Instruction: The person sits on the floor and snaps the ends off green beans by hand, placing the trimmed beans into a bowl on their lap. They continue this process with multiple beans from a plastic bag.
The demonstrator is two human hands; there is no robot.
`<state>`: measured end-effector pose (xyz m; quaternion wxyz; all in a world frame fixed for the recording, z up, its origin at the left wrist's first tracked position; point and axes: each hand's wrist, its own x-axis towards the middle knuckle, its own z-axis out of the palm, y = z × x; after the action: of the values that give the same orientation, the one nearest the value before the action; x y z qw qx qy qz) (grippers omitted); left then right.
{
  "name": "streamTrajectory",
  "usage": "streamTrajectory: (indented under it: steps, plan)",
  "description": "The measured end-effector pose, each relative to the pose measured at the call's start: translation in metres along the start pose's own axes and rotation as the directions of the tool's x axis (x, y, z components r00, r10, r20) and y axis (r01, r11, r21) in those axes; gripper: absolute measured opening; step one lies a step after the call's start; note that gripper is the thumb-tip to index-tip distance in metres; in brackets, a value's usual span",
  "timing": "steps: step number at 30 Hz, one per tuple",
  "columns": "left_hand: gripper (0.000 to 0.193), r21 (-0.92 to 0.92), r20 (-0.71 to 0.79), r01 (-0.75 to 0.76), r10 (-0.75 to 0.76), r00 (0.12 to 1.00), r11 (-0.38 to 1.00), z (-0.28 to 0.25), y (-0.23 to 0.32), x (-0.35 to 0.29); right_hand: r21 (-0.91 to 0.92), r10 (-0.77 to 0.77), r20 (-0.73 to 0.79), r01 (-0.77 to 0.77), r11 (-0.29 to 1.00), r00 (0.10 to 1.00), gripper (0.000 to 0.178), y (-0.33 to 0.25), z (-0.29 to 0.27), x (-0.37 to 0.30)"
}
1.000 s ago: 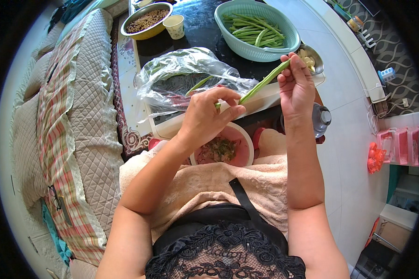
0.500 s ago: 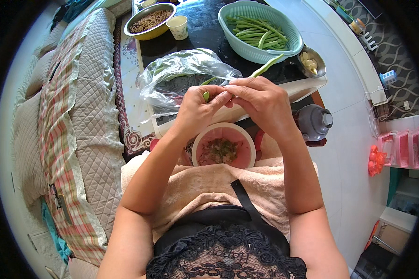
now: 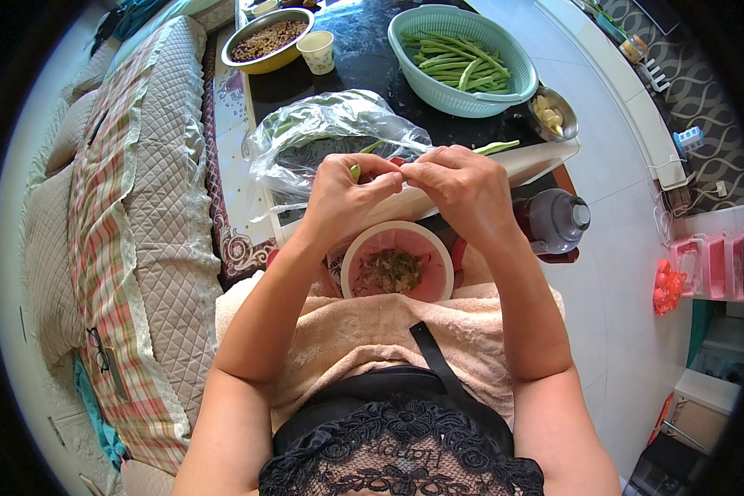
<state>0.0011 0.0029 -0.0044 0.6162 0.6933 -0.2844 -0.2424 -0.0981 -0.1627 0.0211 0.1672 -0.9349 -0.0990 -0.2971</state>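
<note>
Above the near edge of the table, my two hands meet with fingertips almost touching. My right hand (image 3: 465, 188) pinches a long green bean (image 3: 498, 147), whose pale far end sticks out beyond the knuckles to the right. My left hand (image 3: 345, 192) is closed on a piece of green bean (image 3: 355, 172) that shows between its fingers. A small red spot appears between the fingertips; what it is I cannot make out. Just behind my left hand lies a clear plastic bag (image 3: 326, 120) with green beans in it. Below both hands, a pink bucket (image 3: 428, 288) holds green scraps.
A teal basket (image 3: 400, 58) of green beans stands at the back right. Beside it is a metal bowl (image 3: 560, 103) with peeled garlic. Farther left are a paper cup (image 3: 317, 53) and a bowl of brown beans (image 3: 264, 45). A grey flask (image 3: 554, 219) stands right of my hand.
My hands have drawn slightly apart at the fingertips. The bean in my right hand has swung down from a steep slant to nearly level, pointing right.
</note>
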Motion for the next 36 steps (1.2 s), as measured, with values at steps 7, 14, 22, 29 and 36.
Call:
streamTrajectory:
  steps: [7, 14, 22, 29, 36]
  plan:
    - [0.015, -0.246, -0.055, 0.046, -0.062, 0.997, 0.968, 0.007, 0.014, -0.006, 0.363, 0.259, -0.054, -0.223, 0.905, 0.964, 0.013, -0.006, 0.004, 0.000]
    - [0.011, -0.543, 0.098, 0.221, -0.200, 0.975, 0.810, 0.003, 0.016, -0.006, 0.738, 0.462, 0.088, -0.370, 0.565, 0.882, 0.014, -0.005, 0.003, -0.001]
    - [0.013, -0.650, 0.193, 0.267, -0.185, 0.964, 0.712, -0.004, 0.013, -0.004, 0.861, 0.413, 0.236, -0.387, 0.331, 0.879, 0.017, -0.001, 0.004, 0.001]
    - [0.013, -0.626, 0.189, 0.274, -0.199, 0.962, 0.730, -0.002, 0.014, -0.003, 0.895, 0.475, 0.270, -0.400, 0.196, 0.837, 0.018, 0.005, 0.007, -0.003]
    - [0.011, -0.329, 0.168, 0.329, -0.289, 0.943, 0.885, -0.005, 0.007, -0.004, 0.983, 0.681, 0.128, -0.185, 0.011, 0.721, 0.014, 0.042, -0.005, -0.007]
